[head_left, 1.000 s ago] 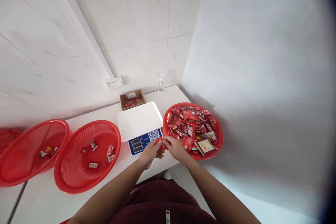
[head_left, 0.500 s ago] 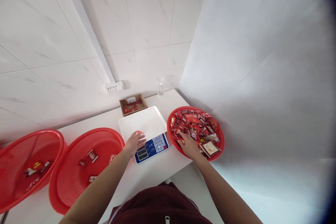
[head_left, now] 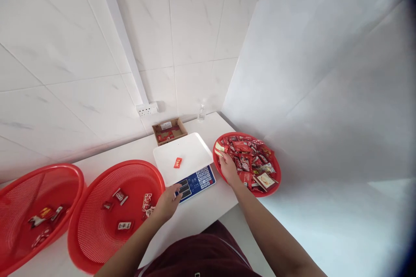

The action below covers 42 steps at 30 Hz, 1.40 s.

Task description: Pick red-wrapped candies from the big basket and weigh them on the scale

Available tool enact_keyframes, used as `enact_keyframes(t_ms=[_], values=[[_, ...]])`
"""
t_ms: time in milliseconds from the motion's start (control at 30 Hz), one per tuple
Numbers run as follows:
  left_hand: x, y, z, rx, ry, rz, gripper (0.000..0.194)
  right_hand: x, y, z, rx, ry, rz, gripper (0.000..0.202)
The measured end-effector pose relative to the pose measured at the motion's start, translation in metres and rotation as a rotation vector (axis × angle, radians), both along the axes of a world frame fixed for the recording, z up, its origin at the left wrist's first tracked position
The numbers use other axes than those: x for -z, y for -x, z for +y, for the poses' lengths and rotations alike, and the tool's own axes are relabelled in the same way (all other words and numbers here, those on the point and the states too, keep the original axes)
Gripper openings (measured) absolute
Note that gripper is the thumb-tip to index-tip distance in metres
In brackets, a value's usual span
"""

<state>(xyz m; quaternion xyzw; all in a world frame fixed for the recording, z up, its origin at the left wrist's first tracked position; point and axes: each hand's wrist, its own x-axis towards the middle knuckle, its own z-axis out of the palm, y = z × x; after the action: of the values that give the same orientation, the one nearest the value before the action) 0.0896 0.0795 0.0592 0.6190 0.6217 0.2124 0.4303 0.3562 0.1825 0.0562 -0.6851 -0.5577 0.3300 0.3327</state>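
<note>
A digital scale with a white weighing plate [head_left: 195, 151] and a blue keypad panel [head_left: 203, 180] stands on the table. One small red wrapped candy [head_left: 177, 162] lies on the plate. My left hand [head_left: 169, 202] is at the panel's left end, over the displays, fingers apart and holding nothing. At the left part of a red basket [head_left: 276, 177] piled with wrapped snacks, my right hand [head_left: 228, 169] has its fingers closed on a red and cream snack packet [head_left: 221, 147]. Its fingertips are partly hidden.
Left of the scale, a red mesh basket [head_left: 81, 207] holds several small packets; another red basket [head_left: 69, 171] beside it holds a few more. Behind the scale are a cardboard box [head_left: 157, 135] and a clear bottle [head_left: 201, 114]. Walls border the table behind and at right.
My left hand has let go of the small red candy, now on the plate, and drawn back toward me. My right hand has closed on a red and cream packet near the basket's left rim.
</note>
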Motion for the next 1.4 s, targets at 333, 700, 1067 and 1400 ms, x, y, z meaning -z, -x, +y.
enact_keyframes(t_ms=[333,700,1067,1400], values=[[0.017,0.031,-0.024,0.257,-0.204,0.703,0.061,-0.007,-0.002,0.007,-0.16,-0.01,-0.32,0.053],[0.015,0.03,-0.012,0.12,-0.256,0.695,0.042,0.033,-0.062,-0.011,-0.334,0.372,-0.8,0.073],[0.006,-0.006,-0.012,0.019,-0.372,0.536,0.032,0.018,-0.103,0.022,-0.228,0.091,-0.513,0.041],[-0.001,-0.037,-0.014,0.046,-0.35,0.525,0.032,0.021,-0.066,0.023,-0.624,0.176,-0.492,0.067]])
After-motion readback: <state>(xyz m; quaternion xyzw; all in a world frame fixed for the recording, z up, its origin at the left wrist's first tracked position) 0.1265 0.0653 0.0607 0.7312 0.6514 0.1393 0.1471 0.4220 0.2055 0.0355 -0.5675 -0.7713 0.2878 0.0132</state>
